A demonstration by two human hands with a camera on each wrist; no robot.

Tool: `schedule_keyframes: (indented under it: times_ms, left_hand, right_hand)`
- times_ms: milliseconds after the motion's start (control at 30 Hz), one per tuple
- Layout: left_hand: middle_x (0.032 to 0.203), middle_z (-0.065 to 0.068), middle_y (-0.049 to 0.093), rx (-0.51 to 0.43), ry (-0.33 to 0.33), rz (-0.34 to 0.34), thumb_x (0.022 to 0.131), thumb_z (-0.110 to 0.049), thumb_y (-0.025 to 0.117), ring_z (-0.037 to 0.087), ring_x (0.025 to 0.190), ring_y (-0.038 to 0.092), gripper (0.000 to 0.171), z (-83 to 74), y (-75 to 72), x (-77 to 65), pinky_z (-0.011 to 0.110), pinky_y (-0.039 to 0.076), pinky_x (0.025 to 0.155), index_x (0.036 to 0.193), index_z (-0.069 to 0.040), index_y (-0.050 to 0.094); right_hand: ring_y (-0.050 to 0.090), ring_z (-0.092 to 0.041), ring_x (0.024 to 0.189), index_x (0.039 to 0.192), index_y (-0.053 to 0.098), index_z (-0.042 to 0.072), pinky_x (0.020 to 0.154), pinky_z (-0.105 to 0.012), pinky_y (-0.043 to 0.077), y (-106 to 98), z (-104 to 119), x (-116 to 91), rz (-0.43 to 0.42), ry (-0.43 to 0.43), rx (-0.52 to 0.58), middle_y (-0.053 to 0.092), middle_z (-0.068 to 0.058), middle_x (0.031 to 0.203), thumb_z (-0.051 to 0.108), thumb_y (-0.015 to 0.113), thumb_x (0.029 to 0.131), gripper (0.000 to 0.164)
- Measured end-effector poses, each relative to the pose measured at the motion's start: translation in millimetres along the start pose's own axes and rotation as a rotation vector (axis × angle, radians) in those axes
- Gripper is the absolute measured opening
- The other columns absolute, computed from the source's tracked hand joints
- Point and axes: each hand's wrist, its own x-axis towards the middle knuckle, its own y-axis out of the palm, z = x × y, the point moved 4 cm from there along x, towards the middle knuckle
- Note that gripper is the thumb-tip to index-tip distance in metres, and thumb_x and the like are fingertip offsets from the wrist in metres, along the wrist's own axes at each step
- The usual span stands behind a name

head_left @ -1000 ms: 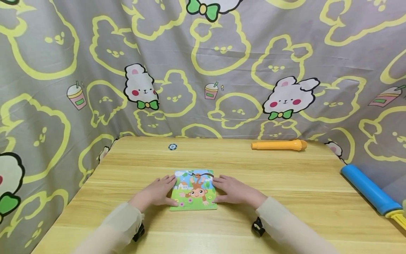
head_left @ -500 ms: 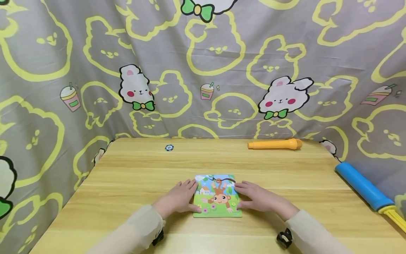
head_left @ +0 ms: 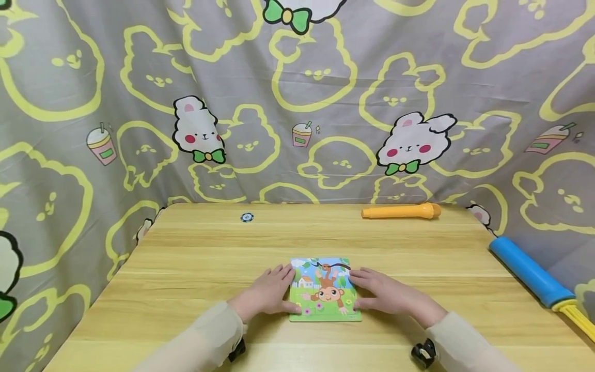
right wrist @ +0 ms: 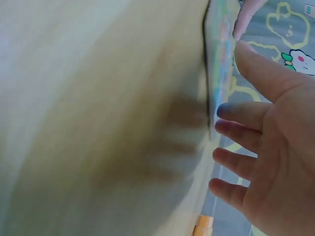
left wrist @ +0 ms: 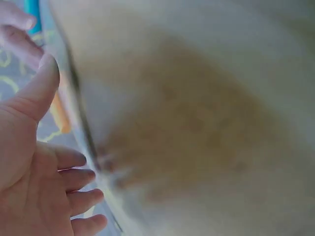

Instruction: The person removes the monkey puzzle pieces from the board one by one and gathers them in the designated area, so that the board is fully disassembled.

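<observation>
A square jigsaw puzzle with a hanging monkey, a house and flowers lies flat on the wooden table. My left hand touches its left edge, fingertips at the upper corner and thumb over the lower corner. On the opposite side my right hand has its fingertips and thumb at the right edge. Both hands keep their fingers extended and relaxed. In the right wrist view the puzzle appears edge-on beside the right fingers. The left wrist view shows the left palm and spread fingers beside the puzzle's edge.
An orange toy microphone lies at the back right. Near the back left is a small round chip. A blue tube with a yellow ribbed end lies along the right edge. A patterned curtain hangs behind the table.
Both hands have moved right and slightly nearer, with the puzzle sliding along between them. Most of that shift came in the first half second. The head view has turned slightly.
</observation>
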Motion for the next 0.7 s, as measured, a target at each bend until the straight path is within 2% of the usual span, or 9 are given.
schedule_keyframes:
  times_ms: [133, 233, 433, 533, 700]
  left_hand:
    - [0.148, 0.02, 0.019, -0.045, 0.006, -0.065, 0.084, -0.056, 0.054, 0.036, 0.134, 0.019, 0.089, 8.7, -9.6, 1.3, 0.05, 0.019, 0.107, 0.143, 0.003, 0.025]
    - [0.148, 0.021, 0.017, -0.066, 0.016, -0.084, 0.086, -0.055, 0.053, 0.037, 0.134, 0.018, 0.087, 13.7, -13.8, 3.7, 0.05, 0.018, 0.107, 0.143, 0.003, 0.024]
    - [0.149, 0.02, 0.014, -0.088, 0.007, -0.055, 0.086, -0.056, 0.051, 0.035, 0.135, 0.015, 0.087, 20.6, -9.9, 10.7, 0.048, 0.016, 0.108, 0.144, 0.002, 0.022]
    - [0.15, 0.019, 0.015, -0.078, -0.002, -0.039, 0.086, -0.057, 0.05, 0.034, 0.135, 0.015, 0.087, 21.8, -7.0, 15.3, 0.048, 0.016, 0.108, 0.144, 0.002, 0.022]
    - [0.15, 0.016, 0.018, -0.018, -0.012, -0.002, 0.087, -0.059, 0.047, 0.031, 0.136, 0.017, 0.086, 19.8, -2.1, 22.2, 0.047, 0.018, 0.108, 0.145, 0.0, 0.023]
  right_hand:
    - [0.035, -0.042, 0.124, 0.133, 0.044, -0.005, 0.1, -0.054, 0.029, -5, 3, 10, -0.054, -0.016, 0.02, 0.04, -0.025, 0.136, 0.038, 0.058, 0.089, 0.064]
    - [0.041, -0.037, 0.121, 0.133, 0.046, -0.003, 0.099, -0.051, 0.034, -9, 7, 24, -0.087, -0.02, 0.067, 0.045, -0.021, 0.132, 0.035, 0.057, 0.091, 0.058]
    - [0.052, -0.024, 0.109, 0.133, 0.047, 0.0, 0.089, -0.042, 0.044, -5, 17, 58, -0.062, -0.043, 0.144, 0.053, -0.01, 0.124, 0.034, 0.058, 0.091, 0.055]
    - [0.055, -0.02, 0.099, 0.132, 0.048, 0.0, 0.083, -0.039, 0.047, -2, 22, 75, -0.048, -0.043, 0.134, 0.055, -0.01, 0.119, 0.031, 0.061, 0.09, 0.054]
    - [0.055, -0.016, 0.09, 0.128, 0.053, 0.001, 0.076, -0.033, 0.048, 3, 31, 98, -0.045, -0.05, 0.05, 0.056, -0.008, 0.113, 0.028, 0.065, 0.087, 0.05]
